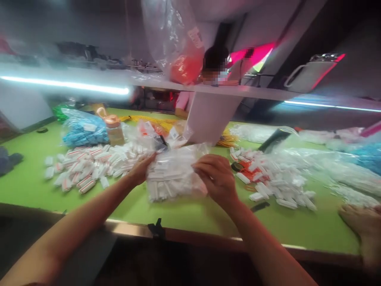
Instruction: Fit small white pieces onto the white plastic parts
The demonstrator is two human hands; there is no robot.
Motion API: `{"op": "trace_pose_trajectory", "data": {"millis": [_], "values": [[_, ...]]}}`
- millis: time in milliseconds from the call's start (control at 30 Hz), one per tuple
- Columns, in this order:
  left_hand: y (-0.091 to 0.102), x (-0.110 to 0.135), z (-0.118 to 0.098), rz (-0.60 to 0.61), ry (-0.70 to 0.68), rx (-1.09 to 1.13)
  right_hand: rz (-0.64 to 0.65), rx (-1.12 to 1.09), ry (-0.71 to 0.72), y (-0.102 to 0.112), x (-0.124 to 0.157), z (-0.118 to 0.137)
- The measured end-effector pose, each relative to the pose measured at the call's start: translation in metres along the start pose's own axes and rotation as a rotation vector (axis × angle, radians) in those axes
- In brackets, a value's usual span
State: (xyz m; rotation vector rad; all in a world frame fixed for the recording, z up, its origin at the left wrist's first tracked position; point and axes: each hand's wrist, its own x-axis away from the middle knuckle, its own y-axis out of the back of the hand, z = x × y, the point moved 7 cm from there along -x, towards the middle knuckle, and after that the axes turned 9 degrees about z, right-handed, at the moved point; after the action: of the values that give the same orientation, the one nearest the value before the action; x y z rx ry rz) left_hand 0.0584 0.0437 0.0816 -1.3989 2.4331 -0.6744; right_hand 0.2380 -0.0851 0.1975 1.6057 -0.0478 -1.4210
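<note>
A clear plastic bag [174, 176] stuffed with small white parts lies on the green table [190, 216] right in front of me. My left hand [142, 169] grips the bag's left upper edge, fingers closed on the plastic. My right hand [216, 178] is curled over the bag's right upper corner, pinching it. The picture is smeared by motion.
Loose white and red-striped parts lie in piles to the left [89, 167] and right [274, 178]. A blue bag [83, 131], an orange-capped bottle [114, 129], yellow cables [154, 121] and more plastic bags stand further back. Another person's hand [361, 224] rests at the right edge. A person sits behind the shelf [216, 65].
</note>
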Motion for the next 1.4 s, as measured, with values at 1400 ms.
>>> {"op": "trace_pose_trajectory", "data": {"millis": [1400], "values": [[0.029, 0.044, -0.035, -0.319, -0.479, -0.542, -0.405, -0.657, -0.753, -0.036, 0.018, -0.101]]}}
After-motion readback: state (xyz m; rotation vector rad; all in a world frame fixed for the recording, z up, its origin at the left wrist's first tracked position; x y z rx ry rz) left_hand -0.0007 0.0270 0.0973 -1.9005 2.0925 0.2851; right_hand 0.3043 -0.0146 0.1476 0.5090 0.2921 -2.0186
